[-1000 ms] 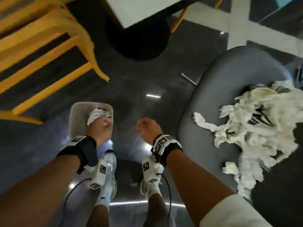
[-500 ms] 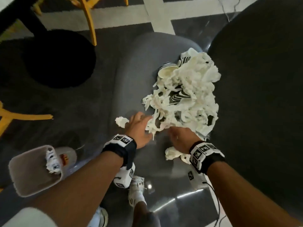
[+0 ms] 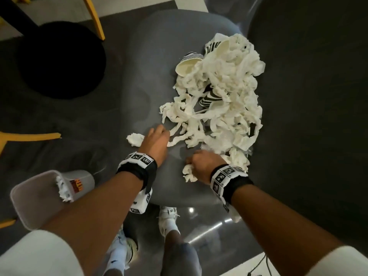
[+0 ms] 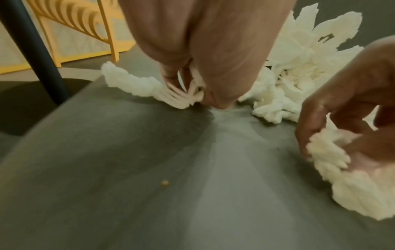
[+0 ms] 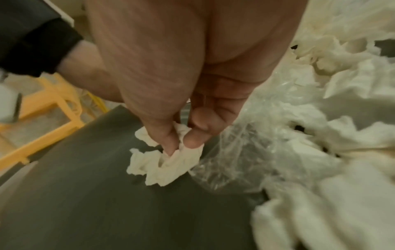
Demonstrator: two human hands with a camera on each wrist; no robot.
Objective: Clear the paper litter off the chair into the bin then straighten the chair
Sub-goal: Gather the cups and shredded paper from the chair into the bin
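Observation:
A heap of white crumpled paper (image 3: 221,100) with striped paper cups (image 3: 189,62) covers the right half of the grey chair seat (image 3: 143,80). My left hand (image 3: 157,136) is at the heap's near left edge, its fingers pinching paper strips (image 4: 181,98) against the seat. A loose wad (image 3: 135,138) lies just left of it. My right hand (image 3: 201,164) is at the heap's near edge, thumb and fingers pinching a crumpled piece (image 5: 164,162). The grey bin (image 3: 39,198) stands on the floor at lower left with paper (image 3: 63,190) inside.
A black round table base (image 3: 59,60) sits on the floor to the left, with yellow chair legs (image 3: 95,16) around it. Clear plastic film (image 5: 245,143) lies among the paper. My feet (image 3: 167,218) stand at the seat's front edge. The dark chair back (image 3: 310,96) rises on the right.
A second ago both hands were over the bin, the left dropping paper in. They have since swung right to the chair and taken hold of pieces at the heap's near edge.

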